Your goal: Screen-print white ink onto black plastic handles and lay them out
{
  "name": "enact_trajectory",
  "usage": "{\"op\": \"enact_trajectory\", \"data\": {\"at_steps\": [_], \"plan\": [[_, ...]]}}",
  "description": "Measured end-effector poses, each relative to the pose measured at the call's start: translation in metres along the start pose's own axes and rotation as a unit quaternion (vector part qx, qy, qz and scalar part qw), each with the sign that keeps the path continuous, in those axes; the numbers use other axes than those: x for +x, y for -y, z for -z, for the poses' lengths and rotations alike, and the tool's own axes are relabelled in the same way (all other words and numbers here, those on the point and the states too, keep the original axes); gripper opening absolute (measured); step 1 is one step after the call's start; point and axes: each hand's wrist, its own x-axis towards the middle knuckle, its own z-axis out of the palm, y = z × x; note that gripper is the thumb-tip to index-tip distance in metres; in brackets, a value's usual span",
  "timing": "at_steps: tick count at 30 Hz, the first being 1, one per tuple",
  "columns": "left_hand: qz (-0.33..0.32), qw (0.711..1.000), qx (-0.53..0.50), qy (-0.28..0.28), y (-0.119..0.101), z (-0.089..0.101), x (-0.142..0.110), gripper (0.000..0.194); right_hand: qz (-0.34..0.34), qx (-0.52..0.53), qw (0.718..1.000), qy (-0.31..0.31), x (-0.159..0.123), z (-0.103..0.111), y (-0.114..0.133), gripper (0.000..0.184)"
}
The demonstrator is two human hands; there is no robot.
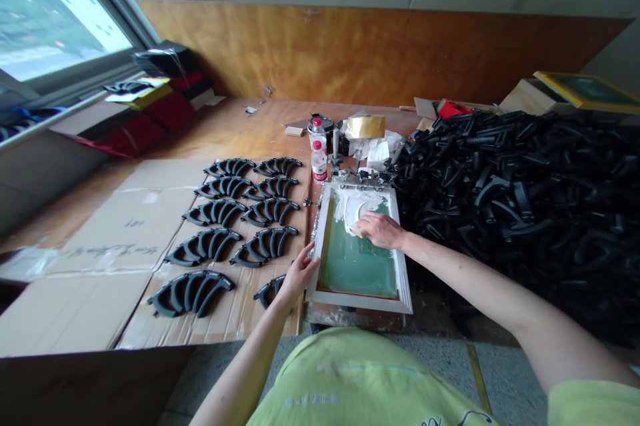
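A screen printing frame with a green mesh lies in front of me, hinged to a metal clamp at its far end. White ink is smeared over the far part of the mesh. My right hand is closed around a small squeegee, mostly hidden by the fingers, and presses it into the ink. At the frame's left edge, my left hand grips the rim with fingers and thumb. Left of it, curved black plastic parts lie in fanned groups in two columns on cardboard.
A big heap of black plastic parts rises right of the frame. Behind the clamp stand red-capped plastic bottles, a dark tub and a roll of tape. Boxes sit by the window; a yellow-edged screen rests back right.
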Motion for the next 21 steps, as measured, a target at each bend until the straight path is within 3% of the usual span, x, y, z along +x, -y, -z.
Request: {"op": "enact_trajectory", "data": {"at_steps": [3,7,10,13,16,19,21], "plan": [[-0.002,1.000,0.009,-0.014,0.000,-0.001,-0.001,0.082,-0.001,0.027,1.000,0.008,0.005,0.009,-0.008,0.012],[-0.005,1.000,-0.014,-0.007,-0.004,-0.002,-0.003,0.082,-0.061,0.011,0.996,-0.061,0.011,0.000,-0.009,0.017],[-0.001,0.999,-0.041,-0.003,-0.006,-0.003,-0.004,0.085,-0.023,0.002,0.998,-0.063,-0.005,-0.011,-0.002,0.019],[0.002,0.999,-0.040,-0.013,-0.010,-0.004,-0.006,0.087,-0.008,0.027,0.998,-0.047,-0.011,-0.007,-0.003,0.013],[0.006,0.999,-0.038,-0.016,-0.023,-0.003,-0.012,0.087,-0.080,0.056,0.994,-0.059,0.016,0.011,-0.014,0.014],[0.010,0.999,-0.050,-0.004,-0.050,0.001,-0.023,0.085,-0.179,0.048,0.979,-0.086,0.052,0.034,-0.034,0.045],[0.002,0.998,-0.060,-0.004,-0.075,0.002,-0.030,0.078,-0.234,0.018,0.965,-0.118,0.058,0.051,-0.052,0.059]]}}
